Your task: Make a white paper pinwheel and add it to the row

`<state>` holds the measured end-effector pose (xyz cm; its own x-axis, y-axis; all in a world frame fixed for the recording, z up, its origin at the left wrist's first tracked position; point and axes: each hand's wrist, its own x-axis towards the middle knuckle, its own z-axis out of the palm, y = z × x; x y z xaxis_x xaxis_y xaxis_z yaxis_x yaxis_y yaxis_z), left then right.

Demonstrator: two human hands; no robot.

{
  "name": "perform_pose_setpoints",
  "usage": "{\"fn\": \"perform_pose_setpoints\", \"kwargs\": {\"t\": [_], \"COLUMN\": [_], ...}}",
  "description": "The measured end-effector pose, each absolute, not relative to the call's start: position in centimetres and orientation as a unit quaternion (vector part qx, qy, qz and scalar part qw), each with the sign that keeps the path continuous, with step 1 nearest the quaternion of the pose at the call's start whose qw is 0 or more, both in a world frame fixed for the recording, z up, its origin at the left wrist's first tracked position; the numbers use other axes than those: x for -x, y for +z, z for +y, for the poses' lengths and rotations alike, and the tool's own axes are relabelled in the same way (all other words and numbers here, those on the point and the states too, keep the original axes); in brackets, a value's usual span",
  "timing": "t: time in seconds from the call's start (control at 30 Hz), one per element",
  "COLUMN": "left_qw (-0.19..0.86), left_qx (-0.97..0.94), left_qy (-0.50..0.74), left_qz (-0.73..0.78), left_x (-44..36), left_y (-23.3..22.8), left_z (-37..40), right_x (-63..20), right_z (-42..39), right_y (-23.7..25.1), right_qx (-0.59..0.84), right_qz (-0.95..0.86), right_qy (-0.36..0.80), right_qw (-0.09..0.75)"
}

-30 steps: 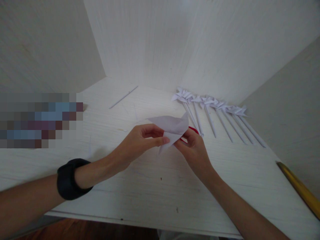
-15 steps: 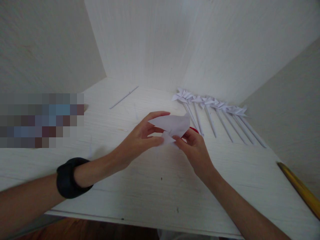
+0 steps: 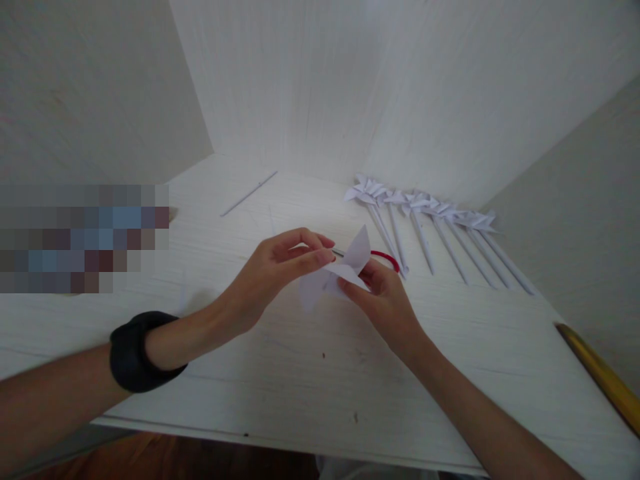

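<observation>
A white paper pinwheel head (image 3: 356, 252), its flaps standing up and spreading out, is held above the table between my hands. My right hand (image 3: 385, 290) is closed on its right side, with the thumb in front near the middle. My left hand (image 3: 285, 263), with a black band on the wrist, has thumb and fingertips pinched together at the paper's upper left edge; the exact grip is partly hidden. Behind the paper lie scissors with a red handle (image 3: 387, 257), mostly covered by the paper and my right hand.
Several finished paper pinwheels (image 3: 417, 200) on white sticks lie in a row at the back right. A single white paper stick (image 3: 249, 193) lies at the back left. A yellow-gold object (image 3: 600, 380) lies along the right edge. White walls (image 3: 320, 87) rise behind the table.
The paper has been turned and its flaps have opened out. My left thumb and fingers have drawn together at its upper left edge. More of the red scissors handle shows.
</observation>
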<state>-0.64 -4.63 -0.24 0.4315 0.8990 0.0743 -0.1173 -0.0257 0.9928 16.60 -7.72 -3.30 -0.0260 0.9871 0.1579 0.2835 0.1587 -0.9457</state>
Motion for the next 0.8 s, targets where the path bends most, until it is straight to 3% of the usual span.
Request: {"fn": "perform_pose_setpoints", "kwargs": {"t": [0.8], "left_qw": [0.536], "left_qx": [-0.710], "left_qy": [0.322], "left_qz": [0.323], "left_x": [0.78], "left_y": [-0.24], "left_z": [-4.07], "right_x": [-16.53], "right_z": [-7.78], "right_y": [-3.00], "right_qx": [0.552], "right_qz": [-0.622], "right_qy": [0.352], "right_qw": [0.431]}}
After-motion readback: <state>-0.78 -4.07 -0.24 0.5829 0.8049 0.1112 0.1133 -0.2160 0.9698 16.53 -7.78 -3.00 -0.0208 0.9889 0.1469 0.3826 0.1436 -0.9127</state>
